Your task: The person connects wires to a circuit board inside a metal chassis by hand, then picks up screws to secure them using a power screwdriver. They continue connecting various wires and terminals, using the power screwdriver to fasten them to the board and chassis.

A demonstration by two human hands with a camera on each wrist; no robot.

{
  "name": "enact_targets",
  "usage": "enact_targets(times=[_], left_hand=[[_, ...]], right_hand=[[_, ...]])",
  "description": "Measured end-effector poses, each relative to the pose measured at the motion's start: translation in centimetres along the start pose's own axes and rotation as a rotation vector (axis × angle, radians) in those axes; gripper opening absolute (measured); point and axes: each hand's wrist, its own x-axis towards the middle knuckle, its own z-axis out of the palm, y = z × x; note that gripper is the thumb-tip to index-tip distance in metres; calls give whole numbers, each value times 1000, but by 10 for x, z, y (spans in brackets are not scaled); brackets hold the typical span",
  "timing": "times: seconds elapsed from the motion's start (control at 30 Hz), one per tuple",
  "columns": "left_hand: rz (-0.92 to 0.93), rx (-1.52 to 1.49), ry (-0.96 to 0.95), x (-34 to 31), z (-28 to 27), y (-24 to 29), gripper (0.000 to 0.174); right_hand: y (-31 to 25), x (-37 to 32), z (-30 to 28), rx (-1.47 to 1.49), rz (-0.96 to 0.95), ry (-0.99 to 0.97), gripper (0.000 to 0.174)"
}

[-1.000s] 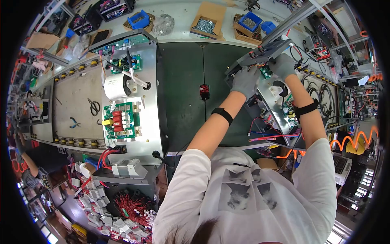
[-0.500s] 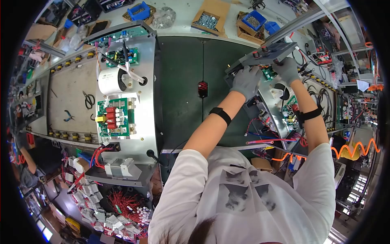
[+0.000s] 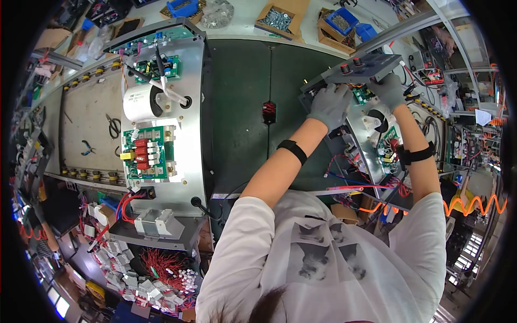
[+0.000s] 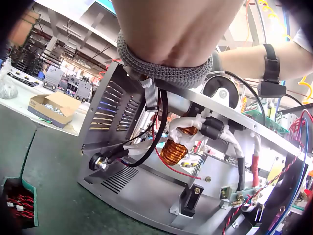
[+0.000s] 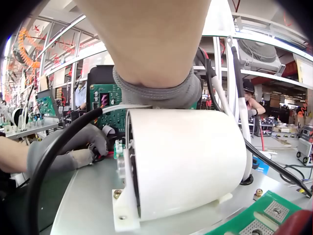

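Note:
At the right of the head view an opened metal unit [image 3: 360, 141] has a dark front panel [image 3: 371, 67] at its far end. My left hand [image 3: 329, 105], grey-gloved, reaches over its left wall just behind the panel. In the right wrist view the left hand [image 5: 73, 149] has its fingers curled around a small dark part with red by a green board [image 5: 113, 105]. My right hand [image 3: 389, 92] is at the panel's right end, fingers hidden. A white cylinder [image 5: 188, 161] lies below the right cuff. A flat grey cable [image 4: 152, 100] hangs below the left cuff.
A second opened unit [image 3: 188, 134] stands at the left, with scissors [image 3: 113, 127] and pliers [image 3: 88, 148] beyond it. A red-wired part [image 3: 269, 112] lies on the green surface [image 3: 237, 81]. Parts boxes [image 3: 283, 20] line the far shelf; an orange coiled hose [image 3: 476, 207] is at the right.
The head view has shifted, and the front panel shows more of its face and knobs. Both hands stay at the panel end of the right-hand unit, moving only slightly.

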Motion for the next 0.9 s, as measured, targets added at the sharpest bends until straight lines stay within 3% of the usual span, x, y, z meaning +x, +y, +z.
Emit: enact_targets(times=[0.37, 0.57, 0.6, 0.63, 0.7, 0.77, 0.8, 0.83, 0.9], left_hand=[[10, 2, 60, -1, 5, -2, 35], [-1, -53, 118, -6, 9, 2, 38], [22, -27, 123, -11, 5, 3, 37], [52, 3, 128, -17, 2, 5, 37], [134, -103, 143, -35, 15, 8, 32], [241, -254, 238, -51, 22, 13, 23], [268, -251, 232, -57, 22, 18, 23], [215, -347, 324, -61, 21, 24, 21], [184, -448, 402, -66, 18, 37, 19]], right_hand=[[-11, -3, 5, -51, -63, 7, 33], [-15, -6, 17, -86, 51, 12, 29], [-47, -12, -5, -221, 164, -116, 26], [-46, -17, -5, -216, 180, -89, 26], [-37, -23, -1, -313, 22, -172, 21], [-69, -47, -20, -480, 54, -381, 22], [-79, -61, -24, -500, 80, -367, 25], [-81, -75, -21, -561, -33, -237, 25], [-90, -93, -26, -433, -61, -166, 27]])
